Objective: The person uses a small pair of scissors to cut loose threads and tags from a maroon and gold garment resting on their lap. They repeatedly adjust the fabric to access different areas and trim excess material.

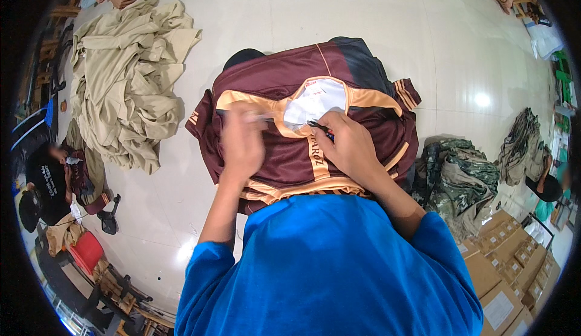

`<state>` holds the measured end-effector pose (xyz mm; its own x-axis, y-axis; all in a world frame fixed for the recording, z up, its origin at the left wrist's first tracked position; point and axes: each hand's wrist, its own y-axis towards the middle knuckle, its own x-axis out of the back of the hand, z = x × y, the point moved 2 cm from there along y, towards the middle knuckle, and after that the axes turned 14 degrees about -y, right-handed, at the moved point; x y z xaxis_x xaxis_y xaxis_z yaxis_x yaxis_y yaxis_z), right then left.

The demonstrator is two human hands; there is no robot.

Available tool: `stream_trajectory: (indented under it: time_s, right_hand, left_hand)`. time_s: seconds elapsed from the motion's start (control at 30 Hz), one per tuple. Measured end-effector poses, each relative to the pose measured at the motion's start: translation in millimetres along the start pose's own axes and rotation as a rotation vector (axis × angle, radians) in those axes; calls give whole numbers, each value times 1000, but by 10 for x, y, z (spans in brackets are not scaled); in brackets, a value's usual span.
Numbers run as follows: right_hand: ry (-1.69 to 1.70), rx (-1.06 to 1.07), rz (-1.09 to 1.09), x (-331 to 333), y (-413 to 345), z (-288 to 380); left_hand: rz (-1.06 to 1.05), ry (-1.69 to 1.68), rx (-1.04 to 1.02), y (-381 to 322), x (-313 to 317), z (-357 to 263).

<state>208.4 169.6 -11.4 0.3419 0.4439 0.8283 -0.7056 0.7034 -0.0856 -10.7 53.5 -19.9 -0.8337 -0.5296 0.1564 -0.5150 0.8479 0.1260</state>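
Note:
A maroon jersey with pale orange trim lies spread before me, on top of other maroon and dark cloth. Its neck opening shows a white lining with a label. My right hand grips a small tool with a dark pointed tip, held at the front edge of the collar. Fingers cover most of that tool, so its exact kind is unclear. To the left of the collar, my left hand hovers over the jersey, blurred by motion. A thin pale streak shows by its fingertips; whether they hold something is unclear.
Beige garments are heaped on the tiled floor at left. Camouflage clothing lies at right, near cardboard boxes. A person in black sits at far left; other people's hands show along the upper rim. A red chair seat stands lower left.

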Motion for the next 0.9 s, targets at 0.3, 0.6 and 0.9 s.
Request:
stream_trajectory:
  time_s: [0.3, 0.6, 0.9]
  right_hand:
    - [-16, -26, -35, 4, -123, 33]
    - [72, -51, -89, 150, -51, 27]
    - [-373, -218, -355, 425, 476, -358]
  left_hand:
    - [-1471, 221, 295, -2963, 3719, 1336]
    - [-1331, 142, 1116, -5062, 3534, 1531]
    - [-289, 316, 94, -278, 1428, 401]
